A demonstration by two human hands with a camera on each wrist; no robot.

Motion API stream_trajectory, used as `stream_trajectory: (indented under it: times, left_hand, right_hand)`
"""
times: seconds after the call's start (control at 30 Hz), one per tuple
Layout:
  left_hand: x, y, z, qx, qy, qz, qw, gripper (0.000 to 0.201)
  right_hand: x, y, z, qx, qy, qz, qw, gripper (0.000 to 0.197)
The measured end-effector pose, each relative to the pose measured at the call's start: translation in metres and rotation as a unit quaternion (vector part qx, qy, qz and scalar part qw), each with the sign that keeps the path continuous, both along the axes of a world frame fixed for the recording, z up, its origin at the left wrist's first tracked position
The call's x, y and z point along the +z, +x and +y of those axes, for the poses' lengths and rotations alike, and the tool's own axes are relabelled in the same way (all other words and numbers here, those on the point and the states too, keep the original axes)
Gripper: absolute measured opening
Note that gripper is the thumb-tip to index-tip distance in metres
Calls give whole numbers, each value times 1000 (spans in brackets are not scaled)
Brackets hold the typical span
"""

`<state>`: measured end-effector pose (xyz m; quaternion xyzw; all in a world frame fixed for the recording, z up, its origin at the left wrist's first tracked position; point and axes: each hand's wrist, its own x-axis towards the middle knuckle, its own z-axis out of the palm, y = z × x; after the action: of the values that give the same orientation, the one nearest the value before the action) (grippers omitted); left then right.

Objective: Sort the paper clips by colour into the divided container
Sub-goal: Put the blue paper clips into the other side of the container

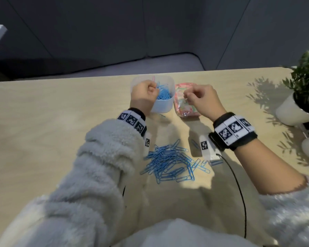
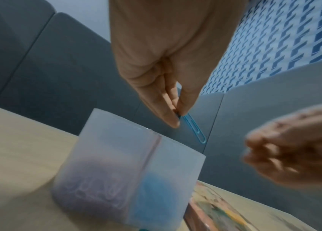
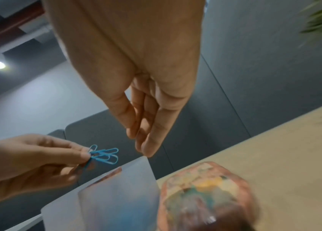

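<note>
Sorting looks partly done: translucent white divided plastic container at 12 o'clock already holds blue clips. Left hand pinches blue wire paper clips above it; right hand, fingers together, holds nothing visible. Blue pile remains on desk at 6 o'clock

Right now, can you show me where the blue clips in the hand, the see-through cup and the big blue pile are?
Blue paper clips held by left hand point(image 3: 104, 154): right wrist view, on the loops.
Frosted plastic divided container point(image 2: 168, 161): left wrist view, on its wall.
Pile of blue paper clips on table point(image 1: 169, 160): head view, pile's middle.
</note>
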<state>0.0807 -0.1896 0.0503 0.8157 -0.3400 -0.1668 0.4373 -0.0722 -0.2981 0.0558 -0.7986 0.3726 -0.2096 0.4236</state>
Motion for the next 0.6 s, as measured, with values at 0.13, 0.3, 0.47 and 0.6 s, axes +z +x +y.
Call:
stream_trajectory:
  times: [0.13, 0.3, 0.47, 0.6]
  left_hand:
    - [-1, 5, -22, -14, 75, -91, 993, 23]
    - [-5, 2, -28, -88, 167, -162, 969, 32]
    - [-19, -21, -4, -202, 32, -285, 937, 12]
    - [-46, -37, 8, -326, 281, -234, 872, 35]
  right_hand:
    - [-28, -47, 13, -13, 52, 16, 998, 16]
    - [-46, -98, 27, -29, 24, 123, 992, 28]
    - [-59, -137, 42, -64, 19, 275, 959, 9]
    - [-72, -134, 64, -67, 39, 241, 967, 12]
